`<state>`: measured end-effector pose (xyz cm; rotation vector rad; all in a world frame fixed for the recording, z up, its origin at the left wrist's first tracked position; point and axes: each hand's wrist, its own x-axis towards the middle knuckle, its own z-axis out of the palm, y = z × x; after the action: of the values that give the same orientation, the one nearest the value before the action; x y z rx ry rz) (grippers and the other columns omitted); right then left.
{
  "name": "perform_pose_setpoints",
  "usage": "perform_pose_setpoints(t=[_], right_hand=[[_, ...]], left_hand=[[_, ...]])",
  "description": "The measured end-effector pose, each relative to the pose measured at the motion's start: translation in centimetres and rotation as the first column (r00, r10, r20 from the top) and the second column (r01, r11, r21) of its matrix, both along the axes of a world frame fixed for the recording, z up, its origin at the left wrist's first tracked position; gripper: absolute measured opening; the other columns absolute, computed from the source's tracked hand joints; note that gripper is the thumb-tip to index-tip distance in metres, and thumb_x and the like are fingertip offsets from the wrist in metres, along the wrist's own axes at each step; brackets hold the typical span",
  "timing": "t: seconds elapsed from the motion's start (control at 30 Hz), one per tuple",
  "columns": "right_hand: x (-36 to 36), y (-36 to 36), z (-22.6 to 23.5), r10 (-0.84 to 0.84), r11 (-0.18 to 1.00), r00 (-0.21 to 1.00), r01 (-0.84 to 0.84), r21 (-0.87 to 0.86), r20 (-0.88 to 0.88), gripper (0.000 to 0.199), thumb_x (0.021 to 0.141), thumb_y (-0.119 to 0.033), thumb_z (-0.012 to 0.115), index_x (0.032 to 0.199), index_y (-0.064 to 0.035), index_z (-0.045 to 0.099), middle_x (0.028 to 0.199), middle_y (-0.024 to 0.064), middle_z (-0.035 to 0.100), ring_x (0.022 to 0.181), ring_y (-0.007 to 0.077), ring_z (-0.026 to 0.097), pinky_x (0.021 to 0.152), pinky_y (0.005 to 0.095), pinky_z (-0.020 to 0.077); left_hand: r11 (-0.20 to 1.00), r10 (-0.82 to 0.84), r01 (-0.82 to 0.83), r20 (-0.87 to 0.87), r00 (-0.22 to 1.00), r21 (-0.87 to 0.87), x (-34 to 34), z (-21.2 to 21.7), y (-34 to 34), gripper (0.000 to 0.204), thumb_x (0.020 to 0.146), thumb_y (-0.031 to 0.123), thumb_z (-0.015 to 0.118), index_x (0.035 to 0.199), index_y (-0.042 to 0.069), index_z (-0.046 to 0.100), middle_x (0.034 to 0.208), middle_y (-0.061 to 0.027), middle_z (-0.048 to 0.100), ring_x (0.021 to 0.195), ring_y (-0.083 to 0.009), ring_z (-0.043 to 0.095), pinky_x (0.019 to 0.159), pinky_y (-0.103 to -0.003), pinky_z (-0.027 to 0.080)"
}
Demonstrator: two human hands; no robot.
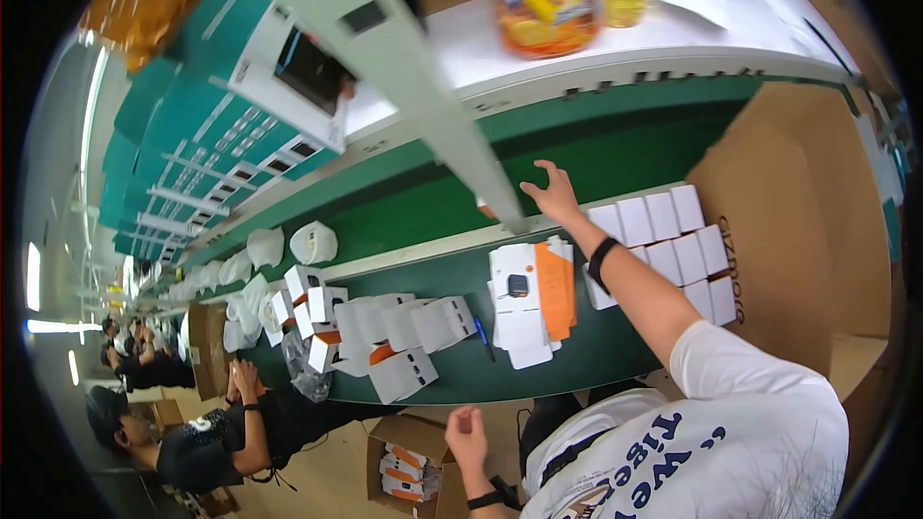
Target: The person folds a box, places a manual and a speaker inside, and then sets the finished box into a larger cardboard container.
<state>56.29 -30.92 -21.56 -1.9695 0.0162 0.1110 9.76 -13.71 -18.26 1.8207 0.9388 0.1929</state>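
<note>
My right hand (553, 194) is stretched over the green belt (615, 149), fingers apart and holding nothing. Just left of it, partly behind a slanting pale post (423, 86), shows a small white-and-orange item (484, 207). Below that arm lies a stack of flat white-and-orange printed cartons (534, 298). Rows of small white boxes (663, 216) stand right of the wrist, some hidden by my forearm. My left hand (467, 437) hangs in front of the bench edge with its fingers curled in; nothing shows in them.
Left on the bench lie a blue pen (483, 336), overlapping white cartons (399, 327) and white boxes (312, 303). A big cardboard box (798, 221) bounds the right end. An open carton (404, 471) stands on the floor. A co-worker (221, 432) is at the left. A shelf (461, 48) overhangs the belt.
</note>
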Motion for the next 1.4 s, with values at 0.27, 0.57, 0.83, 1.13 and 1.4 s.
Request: perform_pose_setpoints(t=[0.27, 0.57, 0.83, 1.13, 1.4], right_hand=[[8.5, 9.7, -7.6, 0.586, 0.809, 0.79, -0.582, 0.079, -0.178, 0.094, 0.076, -0.042, 0.084, 0.149, -0.0028, 0.039, 0.131, 0.0274, 0.059, 0.115, 0.0399, 0.063, 0.1, 0.048, 0.051], [6.0, 8.3, -1.8, 0.144, 0.98, 0.934, -0.18, -0.081, -0.328, 0.098, 0.073, -0.038, 0.078, 0.147, 0.0022, 0.028, 0.131, 0.0349, 0.058, 0.122, 0.0437, 0.06, 0.101, 0.0419, 0.0509], [-6.7, -15.7, 13.7, -0.21, 0.97, 0.958, 0.229, -0.081, 0.197, 0.077, 0.073, -0.016, 0.073, 0.142, -0.006, 0.04, 0.108, 0.0252, 0.066, 0.096, 0.0408, 0.068, 0.086, 0.0445, 0.0543], [-26.8, -18.4, 9.2, 0.118, 0.888, 0.981, -0.173, -0.426, -0.151, 0.079, 0.068, -0.026, 0.078, 0.138, -0.0047, 0.047, 0.108, 0.0297, 0.064, 0.1, 0.0454, 0.063, 0.088, 0.0491, 0.0518], [-28.0, -11.4, 4.7, -0.062, 0.607, 0.978, 0.195, -0.771, 0.198, 0.053, 0.072, -0.009, 0.077, 0.12, -0.0022, 0.056, 0.115, 0.0192, 0.052, 0.107, 0.0376, 0.051, 0.093, 0.0492, 0.0424]], left_hand=[[0.978, 0.132, -0.159, -0.189, 0.973, -0.136, -7.8, -2.1, -2.6, 0.019, 0.094, 0.012, 0.072, 0.106, -0.001, 0.067, 0.094, -0.0055, 0.07, 0.085, -0.0113, 0.065, 0.077, -0.026, 0.052], [0.994, -0.078, 0.058, -0.224, 0.972, -0.093, -6.9, -5.3, 1.6, 0.019, 0.093, 0.01, 0.071, 0.106, -0.002, 0.065, 0.095, -0.0103, 0.07, 0.087, -0.0162, 0.067, 0.076, -0.03, 0.054], [0.921, -0.387, 0.375, -0.13, 0.913, -0.108, 1.1, -8.2, 3.2, 0.021, 0.091, 0.01, 0.072, 0.107, -0.001, 0.066, 0.093, -0.0118, 0.072, 0.086, -0.0185, 0.069, 0.078, -0.033, 0.054], [0.777, -0.628, 0.619, -0.095, 0.772, -0.11, 6.3, -8.4, 1.1, 0.024, 0.089, 0.014, 0.075, 0.108, 0.002, 0.068, 0.091, -0.0117, 0.073, 0.081, -0.019, 0.071, 0.074, -0.032, 0.055], [0.804, -0.593, 0.585, -0.074, 0.802, -0.101, 5.7, -6.5, 2.5, 0.023, 0.089, 0.011, 0.075, 0.108, 0.001, 0.068, 0.092, -0.0088, 0.072, 0.081, -0.0154, 0.068, 0.072, -0.029, 0.055]])
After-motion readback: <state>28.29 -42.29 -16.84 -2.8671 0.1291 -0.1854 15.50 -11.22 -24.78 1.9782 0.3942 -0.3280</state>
